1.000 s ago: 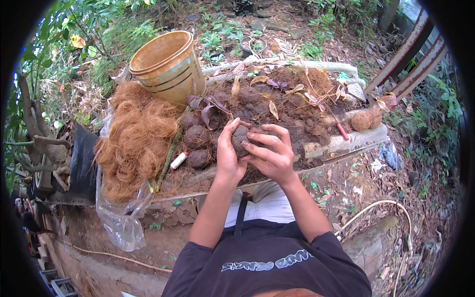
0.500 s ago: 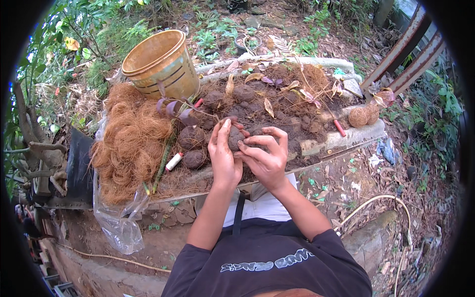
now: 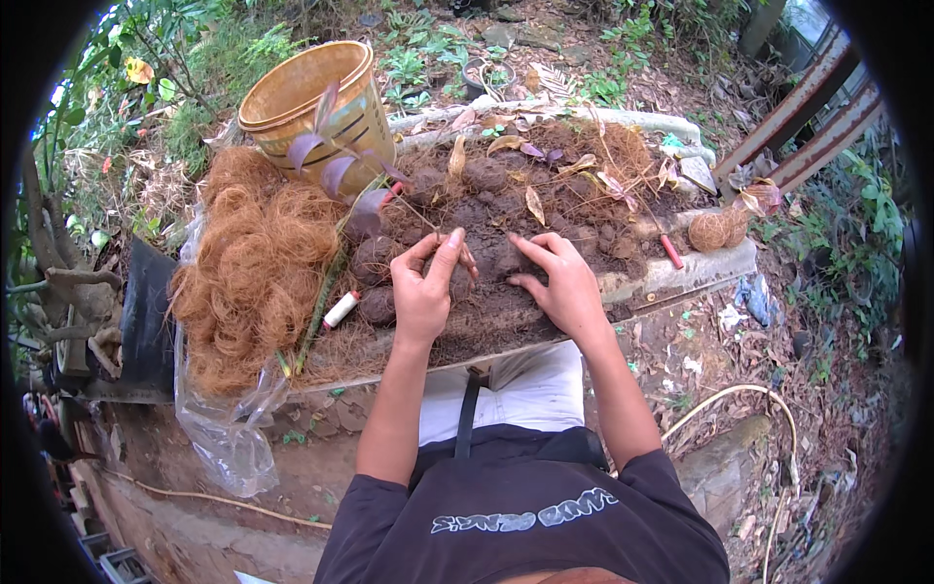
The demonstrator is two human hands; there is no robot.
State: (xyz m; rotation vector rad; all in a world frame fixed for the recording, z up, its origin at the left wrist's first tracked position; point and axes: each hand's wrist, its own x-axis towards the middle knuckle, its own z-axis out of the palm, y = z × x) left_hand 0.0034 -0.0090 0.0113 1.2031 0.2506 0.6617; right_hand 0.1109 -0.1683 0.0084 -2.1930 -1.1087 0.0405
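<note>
My left hand (image 3: 425, 277) pinches a thin plant stem (image 3: 416, 208) that rises toward purple leaves (image 3: 341, 162) in front of the bucket. My right hand (image 3: 557, 280) rests its spread fingertips in the dark soil (image 3: 501, 255), apparently holding nothing. Left of my left hand are several dark fibre-flecked soil balls (image 3: 372, 261), a white cylindrical roll with red ends (image 3: 340, 310), and a long green stalk (image 3: 315, 331). A large heap of brown coir fibre (image 3: 243, 273) lies farther left. Dry and purple leaves (image 3: 534, 204) are scattered over the soil beyond my hands.
The worn yellow bucket (image 3: 353, 117) stands at the back left of the concrete slab (image 3: 715, 259). A red-handled tool (image 3: 671, 252) and fibre balls (image 3: 713, 231) are on the right, near rusty metal posts (image 3: 783, 136). A hose (image 3: 737, 391) lies on the ground below.
My hands were cupped together round a dark soil lump; they are now apart. The right has opened onto the soil, the left has moved left with the stem, and the purple leaves stand higher.
</note>
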